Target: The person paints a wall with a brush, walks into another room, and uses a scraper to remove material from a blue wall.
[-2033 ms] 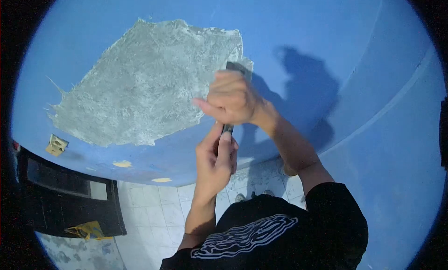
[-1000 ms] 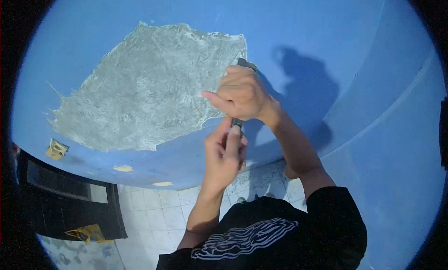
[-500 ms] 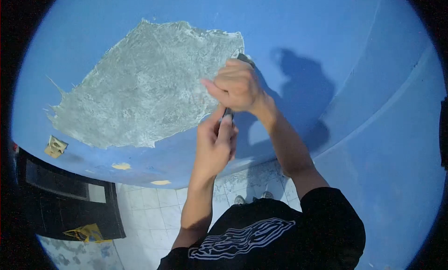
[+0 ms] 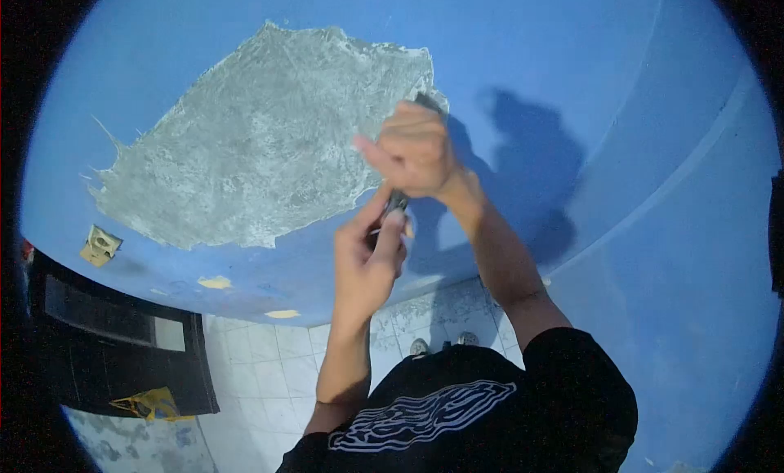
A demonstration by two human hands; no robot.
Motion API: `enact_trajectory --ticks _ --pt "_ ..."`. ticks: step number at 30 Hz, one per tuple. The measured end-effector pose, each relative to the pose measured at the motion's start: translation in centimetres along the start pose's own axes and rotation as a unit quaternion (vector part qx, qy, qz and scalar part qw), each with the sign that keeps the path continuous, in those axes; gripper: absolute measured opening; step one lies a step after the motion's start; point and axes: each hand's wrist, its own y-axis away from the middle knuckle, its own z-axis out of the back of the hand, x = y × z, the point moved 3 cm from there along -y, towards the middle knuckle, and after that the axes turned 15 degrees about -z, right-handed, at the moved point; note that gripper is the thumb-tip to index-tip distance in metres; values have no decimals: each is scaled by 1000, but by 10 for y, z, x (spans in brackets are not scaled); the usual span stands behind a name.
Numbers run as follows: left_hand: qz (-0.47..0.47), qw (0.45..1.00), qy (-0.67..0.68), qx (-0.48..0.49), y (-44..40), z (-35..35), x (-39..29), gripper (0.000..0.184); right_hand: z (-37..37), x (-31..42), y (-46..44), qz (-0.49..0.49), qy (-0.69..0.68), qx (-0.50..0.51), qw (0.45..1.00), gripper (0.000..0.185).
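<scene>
Both my hands are on a dark scraper (image 4: 397, 202), mostly hidden by my fingers. My right hand (image 4: 415, 150), slightly blurred, is closed around its upper part. Beyond the knuckles, the scraper's dark head shows against the right edge of a bare grey patch (image 4: 261, 138) on the blue wall (image 4: 523, 32). Lower down, my left hand (image 4: 367, 265) grips the handle between thumb and fingers. Ragged whitish paint edges border the patch. Whether the blade is under the paint I cannot tell.
A worn beige switch or socket plate (image 4: 100, 245) is on the wall at lower left. Below it stand a dark cabinet-like piece (image 4: 90, 342) and a crumpled yellow bag (image 4: 151, 403). White floor tiles (image 4: 269, 375) lie beneath me. Another wall surface (image 4: 653, 326) rises at right.
The bare patch now reaches slightly farther right beside the scraper's head. My left hand has shifted a little left, and the view has tilted slightly. Both hands keep their grip.
</scene>
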Motion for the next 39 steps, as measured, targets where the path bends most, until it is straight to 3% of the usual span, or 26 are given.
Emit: enact_trajectory --ticks 1,3,5,7,14,19,21,23,25,27,31,36,39 --pt "-4 1000 -1 3 3 2 4 39 -6 5 -2 7 -5 6 1000 47" --pt "-171 966 -188 -52 8 8 10 34 -9 7 -2 13 -11 15 1000 47" --pt "-171 954 -237 -71 -2 0 4 30 -6 2 -7 -3 13 -9 1000 47" --pt "-264 910 -314 -59 -11 -5 5 32 2 2 -11 13 46 2 999 47" --pt "-273 870 -406 -63 -10 -12 -10 20 3 -1 -21 67 20 122 990 43" --pt "-264 899 -337 -94 -7 -4 -13 15 -1 -2 -18 59 5 124 990 44" --pt "-282 849 -443 -57 -14 -14 -13 15 -1 -3 -17 64 7 123 990 45" --pt "-271 874 -397 -73 -18 -7 -9 15 0 -4 -21 47 63 129 989 49" --pt "-261 899 -337 -104 -6 -1 -11 12 -8 9 -17 45 37 140 988 51" --pt "-297 882 -349 -106 -4 0 -14 11 -10 7 -21 52 15 147 988 53" --pt "-252 903 -337 -91 -25 -15 2 10 6 -14 -21 25 108 119 987 53" --pt "-275 898 -330 -98 5 -16 -25 13 8 24 -22 38 -3 151 988 55" --pt "-267 896 -339 -105 -3 -14 -4 12 -3 -4 -23 33 36 147 988 56"
